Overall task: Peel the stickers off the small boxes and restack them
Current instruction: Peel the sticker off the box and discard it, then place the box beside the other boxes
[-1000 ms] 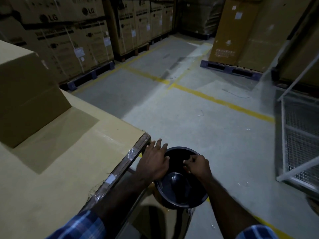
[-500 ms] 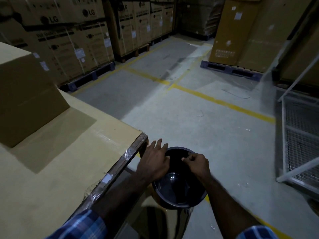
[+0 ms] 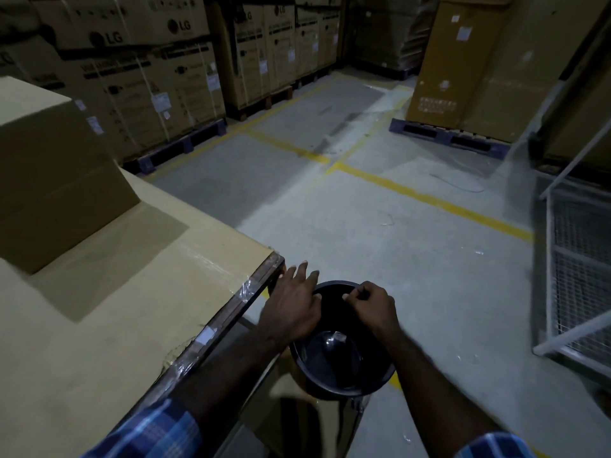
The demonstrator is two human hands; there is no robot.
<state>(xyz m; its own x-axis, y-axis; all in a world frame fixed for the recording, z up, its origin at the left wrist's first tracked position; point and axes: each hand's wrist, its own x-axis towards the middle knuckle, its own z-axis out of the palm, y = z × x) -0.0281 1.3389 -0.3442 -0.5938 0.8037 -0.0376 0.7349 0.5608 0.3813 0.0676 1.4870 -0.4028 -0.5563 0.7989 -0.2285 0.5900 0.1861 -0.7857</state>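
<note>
A plain brown cardboard box [image 3: 49, 180] sits at the left on a large flat cardboard surface [image 3: 115, 309] with taped edges. Below its corner stands a round black bin [image 3: 344, 361]. My left hand [image 3: 294, 305] rests on the bin's left rim, fingers spread and holding nothing. My right hand [image 3: 372, 305] hovers over the bin's mouth with its fingertips pinched together; nothing shows between them. A small pale spot [image 3: 339, 335] lies inside the bin, either a scrap or a glint. No sticker can be made out on the box.
Stacked cartons on pallets [image 3: 139, 81] line the back left, and tall cartons on a blue pallet [image 3: 446, 137] stand at the back right. A white wire-mesh cage [image 3: 582, 276] is at the right. Yellow lines [image 3: 429, 198] cross the grey concrete floor.
Both hands stay over the bin. The right hand has edged slightly toward the left one, its fingers still pinched. The view has barely shifted.
</note>
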